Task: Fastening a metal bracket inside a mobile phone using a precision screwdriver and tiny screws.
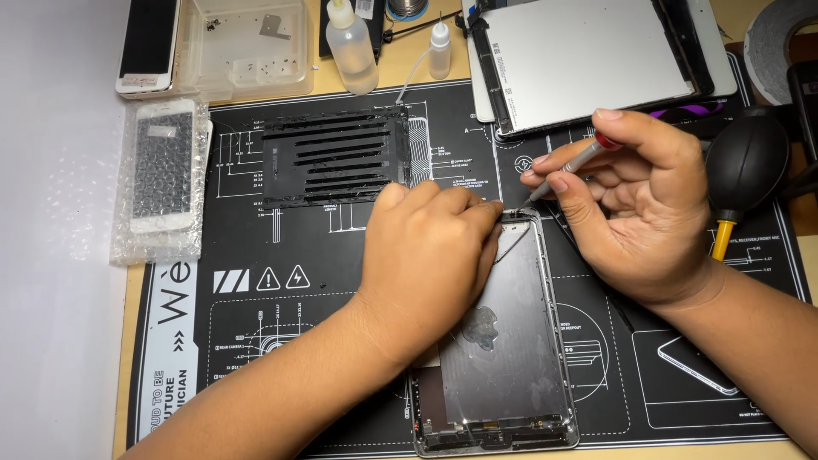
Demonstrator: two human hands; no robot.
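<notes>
On the black work mat (256, 298), left hand (426, 255) is pressing flat, fingers curled, on the opened tablet shell (511, 341); right hand (639, 213) is pinching a slim screwdriver (567, 168) at its top corner. Shell looks thin, rigid, easily bent; best held by its edges.

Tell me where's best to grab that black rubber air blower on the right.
Probably grip the air blower around its round black bulb, coming from above: the bulb is wide and exposed, while the thin yellow nozzle points toward the person and sits close to the right hand.
</notes>
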